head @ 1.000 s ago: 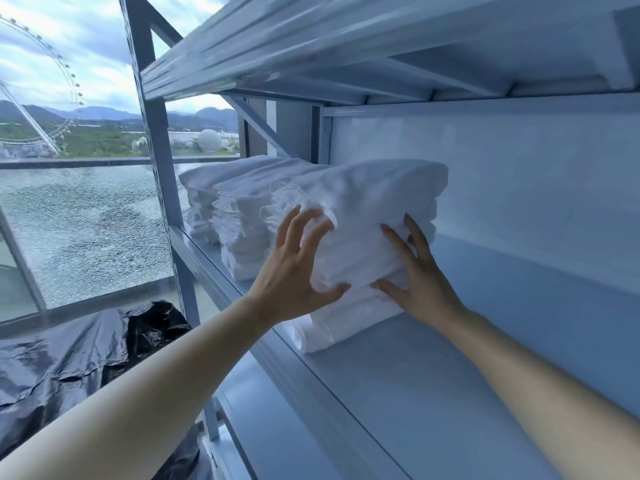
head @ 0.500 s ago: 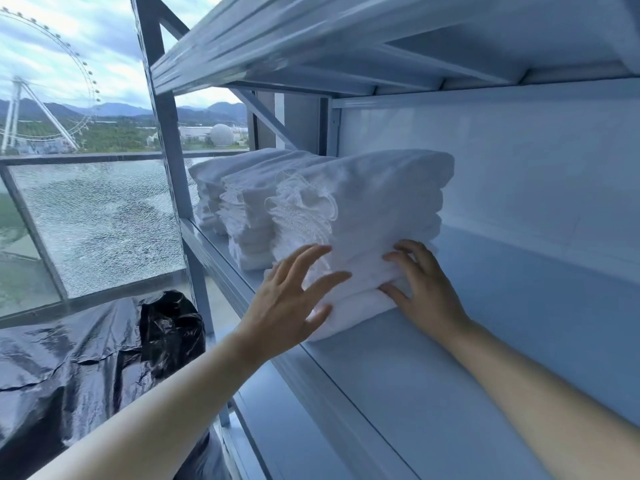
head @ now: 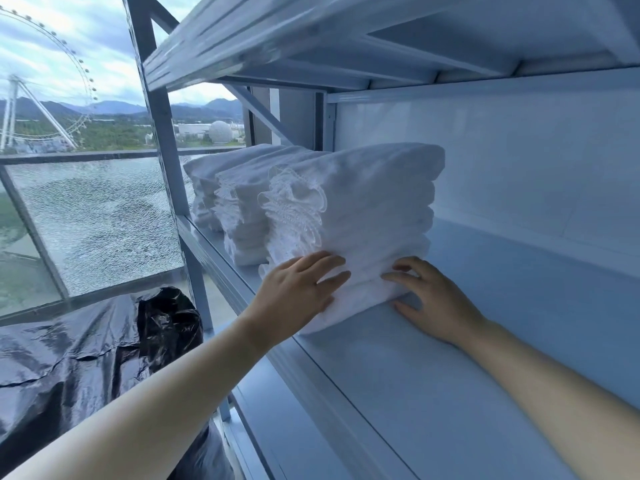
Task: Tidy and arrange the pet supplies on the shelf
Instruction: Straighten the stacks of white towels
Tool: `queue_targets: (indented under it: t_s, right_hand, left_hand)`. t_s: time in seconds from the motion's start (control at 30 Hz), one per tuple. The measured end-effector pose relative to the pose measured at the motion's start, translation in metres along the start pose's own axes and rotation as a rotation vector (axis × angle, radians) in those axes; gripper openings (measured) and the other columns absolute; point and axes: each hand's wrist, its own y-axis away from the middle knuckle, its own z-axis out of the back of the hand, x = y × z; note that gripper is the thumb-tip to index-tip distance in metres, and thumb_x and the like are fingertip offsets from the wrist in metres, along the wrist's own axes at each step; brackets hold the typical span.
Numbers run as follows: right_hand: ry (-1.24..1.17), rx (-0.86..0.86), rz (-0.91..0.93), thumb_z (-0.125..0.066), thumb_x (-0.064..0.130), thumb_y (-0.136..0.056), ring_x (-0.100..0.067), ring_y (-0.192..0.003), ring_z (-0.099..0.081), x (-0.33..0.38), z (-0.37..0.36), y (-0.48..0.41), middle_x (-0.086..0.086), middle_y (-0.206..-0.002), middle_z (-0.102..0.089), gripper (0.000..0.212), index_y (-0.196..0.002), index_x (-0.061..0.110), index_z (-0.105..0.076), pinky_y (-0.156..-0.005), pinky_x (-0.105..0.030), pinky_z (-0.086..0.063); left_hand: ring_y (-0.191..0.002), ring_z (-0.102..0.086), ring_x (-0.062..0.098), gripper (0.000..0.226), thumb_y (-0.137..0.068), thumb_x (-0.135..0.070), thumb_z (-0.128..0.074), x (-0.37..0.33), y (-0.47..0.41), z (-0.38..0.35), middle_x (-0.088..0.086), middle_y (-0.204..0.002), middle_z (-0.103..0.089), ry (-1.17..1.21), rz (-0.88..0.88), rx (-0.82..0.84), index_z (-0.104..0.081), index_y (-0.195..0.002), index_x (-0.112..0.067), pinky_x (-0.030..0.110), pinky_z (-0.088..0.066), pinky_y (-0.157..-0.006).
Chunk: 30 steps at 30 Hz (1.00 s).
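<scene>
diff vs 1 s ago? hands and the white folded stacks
Both hands slid down the nearest stack, from mid-height to its bottom layers. The left hand now presses flat on the lower front, and the right hand touches the lower right edge by the shelf board. Nothing was gripped or let go. That stack, the middle stack and the far stack stayed put.

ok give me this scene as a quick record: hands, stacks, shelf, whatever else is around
left hand: fingers straight, pressing the front of the nearest stack, low down
right hand: fingertips against that stack's right side, near its base
nearest stack: white folded cloths, lace-edged
middle stack: directly behind it
far stack: last in the row
shelf: pale metal, bears all three
black plastic bag: lower left, beside the rack
</scene>
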Motion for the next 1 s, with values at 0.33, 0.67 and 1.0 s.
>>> queue_targets:
  t_s: [0.33, 0.67, 1.0]
  right_hand:
    - [0.094, 0.037, 0.037, -0.069, 0.01, -0.078, -0.031, -0.107, -0.055, 0.006, -0.005, -0.013, -0.012, -0.118, -0.056, 0.038, -0.113, 0.025, -0.066, -0.07, -0.043, -0.054]
    - [0.12, 0.057, -0.13, -0.05, 0.026, -0.09, -0.026, -0.103, -0.054, -0.005, -0.006, -0.018, -0.007, -0.111, -0.058, 0.03, -0.116, 0.017, -0.064, -0.075, -0.024, -0.039]
    - [0.114, 0.011, -0.022, -0.067, 0.002, -0.079, -0.031, -0.091, -0.062, -0.006, 0.003, -0.009, -0.012, -0.104, -0.063, 0.029, -0.105, 0.014, -0.071, -0.071, -0.032, -0.049]
  left_hand:
    - [-0.103, -0.065, 0.02, 0.033, -0.069, -0.006, -0.072, -0.005, -0.002, 0.005, 0.005, -0.115, -0.067, -0.041, 0.033, 0.027, -0.073, -0.1, -0.016, 0.025, -0.053, -0.063]
    - [-0.099, -0.066, 0.021, 0.042, -0.063, 0.006, -0.072, -0.007, -0.008, 0.008, 0.007, -0.108, -0.068, -0.058, 0.023, 0.038, -0.072, -0.101, -0.012, 0.026, -0.052, -0.043]
    - [-0.111, -0.061, 0.02, 0.029, -0.09, -0.019, -0.049, -0.02, 0.001, 0.008, 0.006, -0.126, -0.06, 0.009, 0.096, 0.097, -0.069, -0.11, -0.02, 0.025, -0.053, -0.06]
